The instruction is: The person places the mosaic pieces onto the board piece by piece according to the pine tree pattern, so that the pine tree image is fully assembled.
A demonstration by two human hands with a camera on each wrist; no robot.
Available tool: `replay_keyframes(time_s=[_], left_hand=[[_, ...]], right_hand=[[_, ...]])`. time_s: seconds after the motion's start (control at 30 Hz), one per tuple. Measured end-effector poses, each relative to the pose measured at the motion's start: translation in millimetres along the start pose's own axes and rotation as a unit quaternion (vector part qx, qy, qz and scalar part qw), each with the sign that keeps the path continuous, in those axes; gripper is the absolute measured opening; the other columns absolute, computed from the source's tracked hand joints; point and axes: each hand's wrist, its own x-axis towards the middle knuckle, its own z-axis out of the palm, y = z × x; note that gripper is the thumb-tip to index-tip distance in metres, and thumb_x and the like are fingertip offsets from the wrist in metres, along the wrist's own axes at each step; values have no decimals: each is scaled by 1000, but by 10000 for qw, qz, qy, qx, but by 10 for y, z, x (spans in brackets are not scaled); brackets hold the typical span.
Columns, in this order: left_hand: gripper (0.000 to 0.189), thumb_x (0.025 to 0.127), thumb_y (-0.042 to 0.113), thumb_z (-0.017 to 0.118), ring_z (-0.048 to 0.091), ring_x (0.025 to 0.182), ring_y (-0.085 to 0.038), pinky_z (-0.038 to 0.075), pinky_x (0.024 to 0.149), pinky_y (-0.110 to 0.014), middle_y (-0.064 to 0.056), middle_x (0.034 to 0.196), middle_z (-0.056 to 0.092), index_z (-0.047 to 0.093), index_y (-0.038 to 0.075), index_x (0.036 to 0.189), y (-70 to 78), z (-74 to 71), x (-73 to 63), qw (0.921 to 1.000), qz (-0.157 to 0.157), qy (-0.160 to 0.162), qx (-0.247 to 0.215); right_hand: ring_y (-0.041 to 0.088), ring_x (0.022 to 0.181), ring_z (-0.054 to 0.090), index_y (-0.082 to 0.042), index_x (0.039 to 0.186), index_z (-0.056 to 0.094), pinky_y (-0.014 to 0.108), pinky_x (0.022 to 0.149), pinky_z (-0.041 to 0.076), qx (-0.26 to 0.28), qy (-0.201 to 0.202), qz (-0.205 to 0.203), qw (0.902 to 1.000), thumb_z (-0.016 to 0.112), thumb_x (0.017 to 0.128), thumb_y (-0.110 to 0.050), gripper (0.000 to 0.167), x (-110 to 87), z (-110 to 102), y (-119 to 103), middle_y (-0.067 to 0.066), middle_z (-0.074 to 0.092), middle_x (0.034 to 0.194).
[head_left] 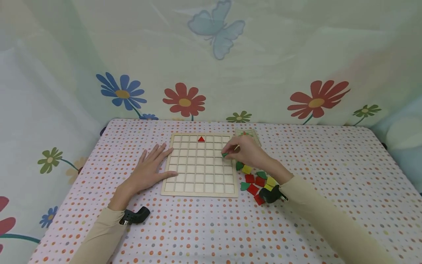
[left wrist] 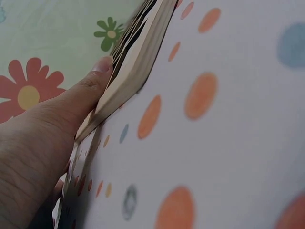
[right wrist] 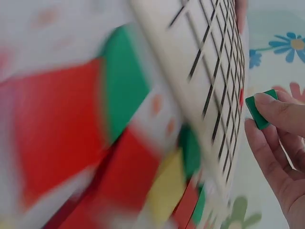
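Observation:
A pale wooden grid board [head_left: 199, 194] lies on the table, with one red triangle [head_left: 201, 139] in a cell of its far row. My left hand [head_left: 148, 170] rests at the board's left edge, fingers spread; its thumb [left wrist: 90, 86] lies over the rim in the left wrist view. Above the board's right side, my right hand [head_left: 248, 150] pinches a small green piece [right wrist: 258, 114] between thumb and fingers. In the head view the fingers partly cover that green piece [head_left: 224, 155]. The right wrist view shows it held apart from the grid.
Right of the board lie several loose flat pieces: red squares [head_left: 249, 178], yellow pieces [head_left: 271, 181] and green pieces [head_left: 245, 186]. A patterned card [head_left: 250, 132] lies behind my right hand, partly hidden. The dotted tablecloth [head_left: 204, 231] covers the table; a flowered curtain [head_left: 263, 73] hangs behind it.

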Motion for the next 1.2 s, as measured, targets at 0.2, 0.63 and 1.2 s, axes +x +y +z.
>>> replay_keyframes(time_s=[0.2, 0.63, 1.2], left_hand=[[94, 93, 64, 68, 4, 162, -34, -4, 127, -63, -9, 176, 13, 29, 21, 167, 34, 29, 14, 10000, 61, 43, 26], [93, 94, 64, 67, 2, 162, -32, -5, 127, -61, -8, 176, 12, 28, 21, 167, 69, 31, 21, 10000, 11, -12, -19], [94, 94, 63, 68, 1, 162, -31, -6, 127, -61, -7, 176, 10, 27, 22, 168, -4, 5, 14, 10000, 4, 35, 14]], right_hand=[[23, 92, 72, -1, 99, 81, 32, 82, 62, 168, -392, -306, 9986, 81, 88, 3, 11, 398, 193, -113, 8, 76, 98], [28, 100, 71, 3, 106, 81, 35, 87, 60, -155, -771, -449, 9959, 72, 96, 5, 14, 918, 392, -150, 15, 76, 108], [29, 103, 71, 4, 104, 81, 31, 89, 60, -749, -858, -961, 9888, 72, 95, 6, 13, 1093, 533, -188, 15, 77, 105]])
